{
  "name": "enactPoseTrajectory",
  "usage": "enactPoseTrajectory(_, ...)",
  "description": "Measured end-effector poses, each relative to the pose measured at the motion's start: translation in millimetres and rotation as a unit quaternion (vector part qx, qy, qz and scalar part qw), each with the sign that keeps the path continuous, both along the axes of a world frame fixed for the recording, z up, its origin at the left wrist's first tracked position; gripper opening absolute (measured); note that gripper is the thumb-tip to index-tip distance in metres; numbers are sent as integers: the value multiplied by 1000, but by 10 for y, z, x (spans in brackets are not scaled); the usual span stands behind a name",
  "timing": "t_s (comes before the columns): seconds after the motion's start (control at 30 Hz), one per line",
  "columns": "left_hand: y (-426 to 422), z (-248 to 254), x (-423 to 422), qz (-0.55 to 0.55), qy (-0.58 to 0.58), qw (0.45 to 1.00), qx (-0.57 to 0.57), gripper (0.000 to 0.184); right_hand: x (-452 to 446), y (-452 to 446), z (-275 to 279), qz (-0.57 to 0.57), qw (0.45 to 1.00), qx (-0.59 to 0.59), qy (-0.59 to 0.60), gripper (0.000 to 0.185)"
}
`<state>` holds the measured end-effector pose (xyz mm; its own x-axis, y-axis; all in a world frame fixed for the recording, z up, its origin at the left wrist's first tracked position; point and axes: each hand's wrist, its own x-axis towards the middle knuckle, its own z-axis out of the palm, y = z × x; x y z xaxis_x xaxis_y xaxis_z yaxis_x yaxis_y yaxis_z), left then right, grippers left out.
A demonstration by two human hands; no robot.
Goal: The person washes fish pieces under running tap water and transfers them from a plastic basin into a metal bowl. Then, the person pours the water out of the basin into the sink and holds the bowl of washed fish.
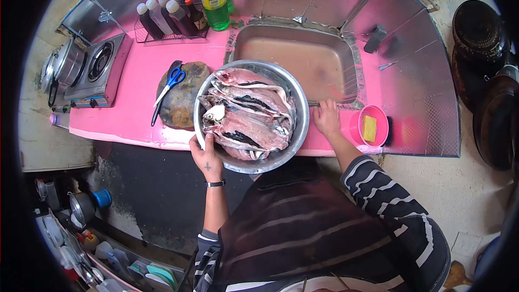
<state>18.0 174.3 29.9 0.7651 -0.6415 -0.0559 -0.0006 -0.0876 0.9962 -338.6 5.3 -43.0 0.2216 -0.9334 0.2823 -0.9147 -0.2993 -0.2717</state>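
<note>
A round metal basin (298, 86) full of split, cleaned fish (248, 113) sits at the front edge of the pink counter, partly over the sink's left corner. My left hand (206, 159) grips the basin's lower left rim, thumb over the edge. My right hand (326, 117) is right of the basin, resting on the counter by the sink's front edge, fingers apart and holding nothing. To the basin's left, blue-handled scissors (174, 77) and a dark-handled knife (157, 112) lie on a round wooden chopping board (184, 100).
The steel sink (303, 57) lies behind the basin. A pink tub (383, 130) with a yellow sponge (369, 128) stands right of my right hand. Bottles (173, 15) in a rack, a green bottle (216, 5) and a gas stove (100, 73) are at left.
</note>
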Motion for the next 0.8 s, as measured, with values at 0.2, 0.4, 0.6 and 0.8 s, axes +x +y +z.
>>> enactPoseTrajectory(0.2, -3, 7, -5, 2, 13, 1000, -11, 24, 27, 3, 36, -3, 1000, 29, 6, 24)
enactPoseTrajectory(0.4, -15, 93, -44, 23, 25, 999, 16, 26, -115, -688, -65, 40, 972, 229, 40, 18)
enactPoseTrajectory(0.6, -39, 160, -95, 35, 42, 998, 18, 26, -884, -2446, -1164, 113, 915, 348, 172, 26)
enactPoseTrajectory(0.8, -48, 198, -104, 55, 46, 996, 54, 24, -579, -2499, -851, -103, 764, 635, -46, 33)
